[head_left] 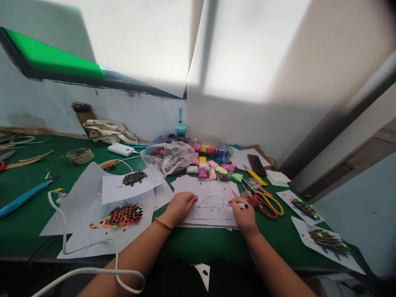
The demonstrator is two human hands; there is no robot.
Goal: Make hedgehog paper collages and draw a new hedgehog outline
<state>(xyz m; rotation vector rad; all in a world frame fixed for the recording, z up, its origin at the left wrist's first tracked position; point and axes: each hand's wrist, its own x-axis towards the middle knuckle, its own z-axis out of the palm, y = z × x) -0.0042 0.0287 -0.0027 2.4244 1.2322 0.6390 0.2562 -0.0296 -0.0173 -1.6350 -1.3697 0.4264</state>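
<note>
Hedgehog drawing (212,203) lies between both hands

I see the left hand (182,208) angled inward at its left edge, grip unclear; the right hand (244,214) closes around one pen (239,206). I count two hedgehog pictures (328,241) far right; a white cable (64,231) crosses one left sheet (88,235).

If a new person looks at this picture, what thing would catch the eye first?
Probably the red hedgehog with green dots, on paper at the left. Next, the heap of bright clay packets behind the drawing in the middle. The drawing, a blue outline, lies between the left hand and the right hand, which holds a pen.
</note>
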